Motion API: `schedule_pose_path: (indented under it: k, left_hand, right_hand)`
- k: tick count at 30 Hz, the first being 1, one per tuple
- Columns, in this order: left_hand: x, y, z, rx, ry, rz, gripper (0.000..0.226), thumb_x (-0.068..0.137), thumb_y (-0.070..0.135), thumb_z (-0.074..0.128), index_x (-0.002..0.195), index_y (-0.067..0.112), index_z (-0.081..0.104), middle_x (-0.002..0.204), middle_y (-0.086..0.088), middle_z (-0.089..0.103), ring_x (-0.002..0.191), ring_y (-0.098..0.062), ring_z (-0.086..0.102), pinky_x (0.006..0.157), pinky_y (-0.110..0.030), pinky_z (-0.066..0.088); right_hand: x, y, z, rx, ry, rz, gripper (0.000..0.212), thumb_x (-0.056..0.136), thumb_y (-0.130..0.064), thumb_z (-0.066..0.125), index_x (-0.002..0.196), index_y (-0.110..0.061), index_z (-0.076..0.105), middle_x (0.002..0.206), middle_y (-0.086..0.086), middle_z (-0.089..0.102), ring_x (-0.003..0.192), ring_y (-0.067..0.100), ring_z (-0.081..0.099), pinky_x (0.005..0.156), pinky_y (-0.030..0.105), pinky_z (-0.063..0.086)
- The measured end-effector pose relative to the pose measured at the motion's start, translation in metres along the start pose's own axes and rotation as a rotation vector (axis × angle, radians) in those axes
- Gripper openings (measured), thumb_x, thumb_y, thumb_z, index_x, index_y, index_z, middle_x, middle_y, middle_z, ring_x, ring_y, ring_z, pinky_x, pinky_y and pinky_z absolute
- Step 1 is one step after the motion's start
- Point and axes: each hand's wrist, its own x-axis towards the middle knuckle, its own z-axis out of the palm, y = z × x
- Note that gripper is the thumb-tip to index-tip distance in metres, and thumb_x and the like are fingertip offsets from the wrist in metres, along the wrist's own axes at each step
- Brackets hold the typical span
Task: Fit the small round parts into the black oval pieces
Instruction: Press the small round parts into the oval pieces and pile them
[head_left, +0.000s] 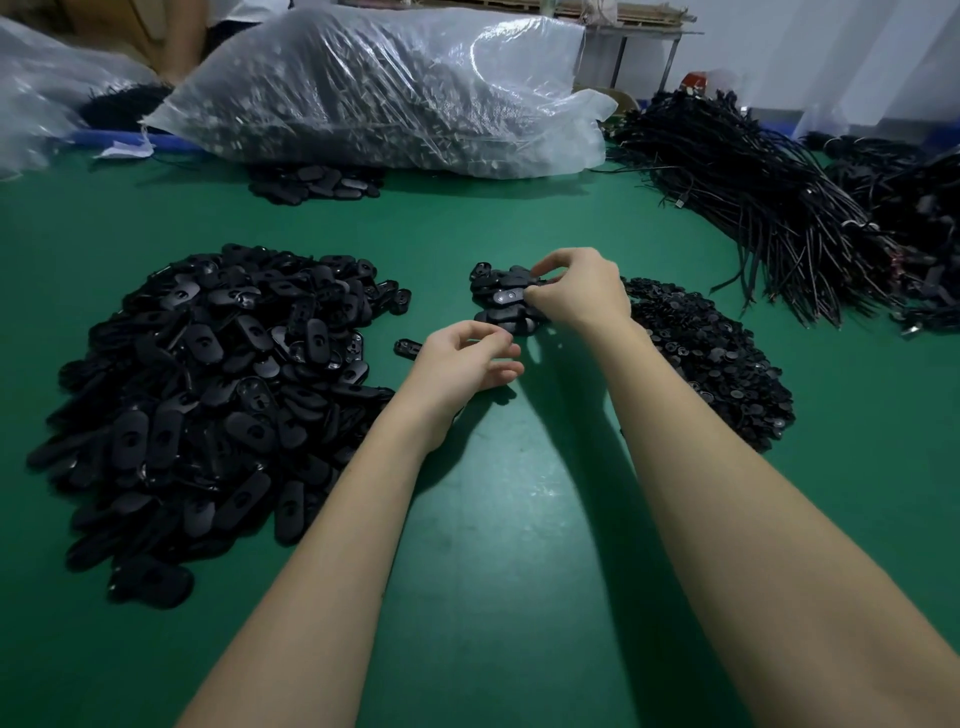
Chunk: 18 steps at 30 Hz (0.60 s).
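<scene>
Right hand (576, 291): over the small cluster of oval pieces (506, 299) at centre, fingers curled down onto it; what they pinch is hidden.
Left hand (462, 364): just near of that cluster, fingers loosely curled; whether it holds anything I cannot tell.
Round parts (711, 353): heap directly right of the right hand, touching its wrist side.
Big oval pile (208, 384): left, well apart.
Key relation: the lit oval's long axis runs left–right; right hand is nearer.
</scene>
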Motion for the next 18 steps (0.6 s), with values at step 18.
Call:
schedule_pose_path:
  k: [18]
  left_hand:
    - [-0.012,0.007,0.005,0.190,-0.015,0.032,0.015,0.098,0.006,0.051,0.093,0.011,0.064,0.084,0.001,0.072,0.071,-0.008,0.066,0.079,-0.024,0.058]
  right_hand:
    - [-0.024,-0.086,0.033,-0.478,-0.389,-0.306,0.024,0.080,-0.032,0.076,0.100,-0.018,0.072,0.093,0.003,0.070,0.080,0.023,0.069,0.073,0.037,0.060]
